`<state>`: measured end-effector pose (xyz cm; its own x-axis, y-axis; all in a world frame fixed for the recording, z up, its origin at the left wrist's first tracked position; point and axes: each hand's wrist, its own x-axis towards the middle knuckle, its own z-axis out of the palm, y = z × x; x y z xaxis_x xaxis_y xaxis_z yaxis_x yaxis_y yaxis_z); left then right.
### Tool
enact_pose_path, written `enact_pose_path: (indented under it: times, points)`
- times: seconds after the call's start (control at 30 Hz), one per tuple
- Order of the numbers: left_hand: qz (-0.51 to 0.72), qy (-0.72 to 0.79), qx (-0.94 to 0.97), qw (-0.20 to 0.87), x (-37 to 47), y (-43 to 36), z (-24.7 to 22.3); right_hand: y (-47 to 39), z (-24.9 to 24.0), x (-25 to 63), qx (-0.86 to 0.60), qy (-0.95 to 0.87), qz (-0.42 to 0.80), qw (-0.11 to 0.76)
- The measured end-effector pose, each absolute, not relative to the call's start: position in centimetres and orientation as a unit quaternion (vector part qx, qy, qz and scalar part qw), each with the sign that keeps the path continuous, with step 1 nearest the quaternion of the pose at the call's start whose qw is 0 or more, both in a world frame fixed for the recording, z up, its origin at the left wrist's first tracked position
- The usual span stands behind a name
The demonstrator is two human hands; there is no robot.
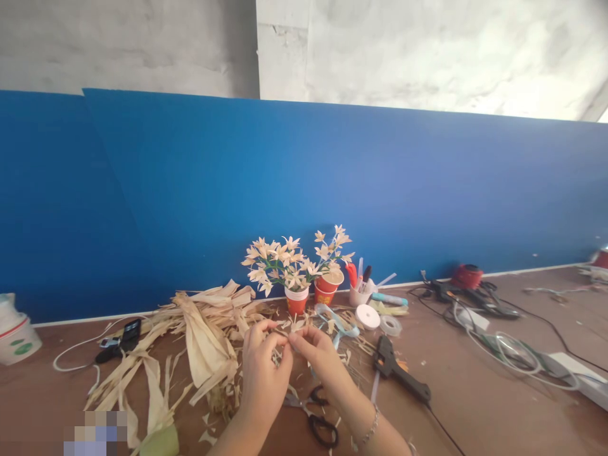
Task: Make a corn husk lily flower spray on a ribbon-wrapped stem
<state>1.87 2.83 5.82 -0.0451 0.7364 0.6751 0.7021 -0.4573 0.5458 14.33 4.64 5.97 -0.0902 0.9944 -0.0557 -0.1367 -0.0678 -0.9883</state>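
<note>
My left hand (266,361) and my right hand (317,354) meet over the middle of the table, thumbs and fingertips pinched together. Between them is a small pale husk flower (296,325), its petals pointing up; its lower part is hidden by my fingers. Just behind stand red paper cups (297,305) holding pale husk flowers (280,256) on green stems. Beneath my wrists lie black-handled scissors (323,430). Dried corn husks (204,335) are heaped to the left of my left hand. A black glue gun (401,370) lies to the right of my right hand.
Behind the table runs a blue partition (332,177). A white tape roll (367,316), a clear tape roll (391,325) and a cup of pens (360,294) sit right of the flowers. Cables (513,354) and a power strip (582,380) spread across the right. A white tub (19,335) stands far left.
</note>
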Motion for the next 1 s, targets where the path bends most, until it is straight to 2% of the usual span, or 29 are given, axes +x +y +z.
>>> enact_pose_path:
  times: [0.07, 0.2, 0.4, 0.6, 0.87, 1.0]
  points:
    - [0.498, 0.532, 0.684, 0.010, 1.6, 3.1, 5.7, 4.8, 5.8, 14.6, -0.458, -0.486, 0.542, 0.510]
    - [0.486, 0.550, 0.679, -0.001, 1.3, 3.5, 5.6, 4.8, 5.8, 14.9, -0.503, -0.518, 0.408, 0.559]
    - [0.477, 0.546, 0.688, -0.036, 1.8, 3.0, 5.6, 3.6, 6.4, 14.4, -0.528, -0.593, 0.313, 0.521]
    - [0.479, 0.530, 0.698, -0.055, 2.3, 2.5, 5.7, 3.5, 6.2, 14.2, -0.551, -0.562, 0.330, 0.522]
    - [0.481, 0.513, 0.708, -0.063, 2.8, 2.0, 5.5, 3.8, 5.7, 13.9, -0.539, -0.479, 0.444, 0.532]
    - [0.480, 0.508, 0.714, 0.019, 2.5, 2.4, 5.9, 4.0, 5.9, 14.1, -0.530, -0.467, 0.445, 0.550]
